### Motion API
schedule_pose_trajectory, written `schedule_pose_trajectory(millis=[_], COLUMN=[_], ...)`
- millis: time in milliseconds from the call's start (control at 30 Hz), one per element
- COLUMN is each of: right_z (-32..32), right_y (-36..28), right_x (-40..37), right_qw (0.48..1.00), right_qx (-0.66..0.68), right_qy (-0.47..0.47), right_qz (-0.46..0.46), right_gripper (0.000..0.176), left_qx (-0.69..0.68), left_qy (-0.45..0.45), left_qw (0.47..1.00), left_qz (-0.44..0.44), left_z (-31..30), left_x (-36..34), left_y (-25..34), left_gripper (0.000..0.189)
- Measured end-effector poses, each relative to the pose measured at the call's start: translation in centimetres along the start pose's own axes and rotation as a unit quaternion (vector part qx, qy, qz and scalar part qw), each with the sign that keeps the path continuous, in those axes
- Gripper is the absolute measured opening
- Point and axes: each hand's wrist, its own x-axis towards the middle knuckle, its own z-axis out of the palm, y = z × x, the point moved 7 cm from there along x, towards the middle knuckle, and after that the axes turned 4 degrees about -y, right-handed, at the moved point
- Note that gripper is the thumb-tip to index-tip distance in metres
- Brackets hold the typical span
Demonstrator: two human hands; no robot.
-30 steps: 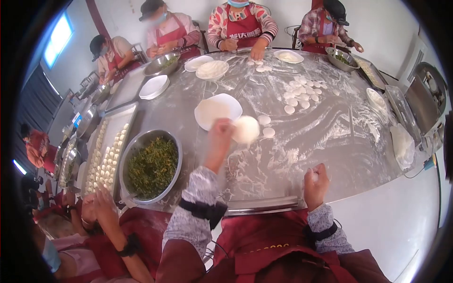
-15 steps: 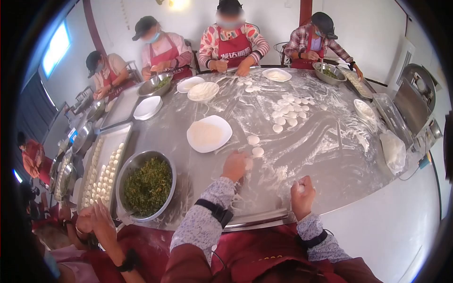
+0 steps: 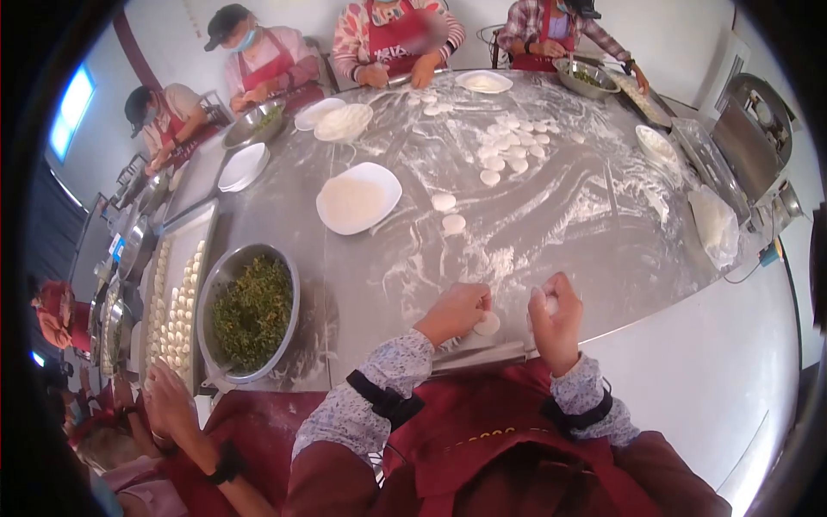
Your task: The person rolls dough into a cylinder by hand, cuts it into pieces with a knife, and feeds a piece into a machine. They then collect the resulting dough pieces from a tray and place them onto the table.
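My left hand [image 3: 457,312] is closed, its fingertips pinching the edge of a small round dough wrapper [image 3: 488,324] near the table's front edge. Just to the right, my right hand [image 3: 556,320] is curled into a fist, thumb side up. Something pale [image 3: 550,304] shows at the top of that fist, too little of it to name. Beyond my left hand, two flat dough wrappers [image 3: 453,224] lie on the floured metal table [image 3: 370,276]. Farther back is a larger cluster of wrappers [image 3: 517,146].
A steel bowl [image 3: 295,302] of chopped green filling stands at left, beside a tray [image 3: 207,233] with rows of dumplings. A white plate [image 3: 392,191] holds flour. A neighbour's hands [image 3: 172,405] are close at lower left. Co-workers sit around the far side. A plastic bag [image 3: 715,228] lies at right.
My left hand has come back from beside the loose wrappers toward my right hand, with a wrapper at its fingertips. My right hand stays a fist. The view has tipped downward.
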Motion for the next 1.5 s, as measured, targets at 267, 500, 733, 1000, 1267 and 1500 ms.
schedule_pose_trajectory(millis=[267, 500, 733, 1000, 1267, 1500], right_z=[4.9, 1.1, 4.9, 3.9, 1.2, 5.1], right_y=[2.3, 2.6, 2.1, 2.4, 4.3, 2.2], right_x=[6.2, 1.5, 6.0, 5.1, 0.9, 6.2], right_qw=[0.996, 0.994, 0.990, 0.993, 0.998, 0.993], right_qx=[-0.061, -0.086, -0.075, -0.090, -0.037, -0.080], right_qy=[0.046, 0.056, 0.074, 0.065, 0.056, 0.065], right_qz=[-0.056, -0.042, -0.098, -0.045, -0.002, -0.057], right_gripper=[0.014, 0.012, 0.012, 0.012, 0.011, 0.011], left_qx=[0.121, 0.061, 0.101, 0.097, 0.072, 0.085], left_qy=[0.140, 0.058, 0.170, 0.143, 0.095, 0.175], left_qw=[0.983, 0.996, 0.980, 0.985, 0.993, 0.980], left_qz=[0.007, -0.019, 0.012, -0.031, -0.007, -0.043], left_z=[-0.3, 1.0, 0.3, 0.6, 0.0, -0.2], left_x=[0.9, -1.3, 0.7, -0.7, -1.3, 0.0], left_y=[0.8, 0.7, 0.3, 1.0, -0.2, 1.5], left_gripper=[0.011, 0.011, 0.011, 0.012, 0.011, 0.015])
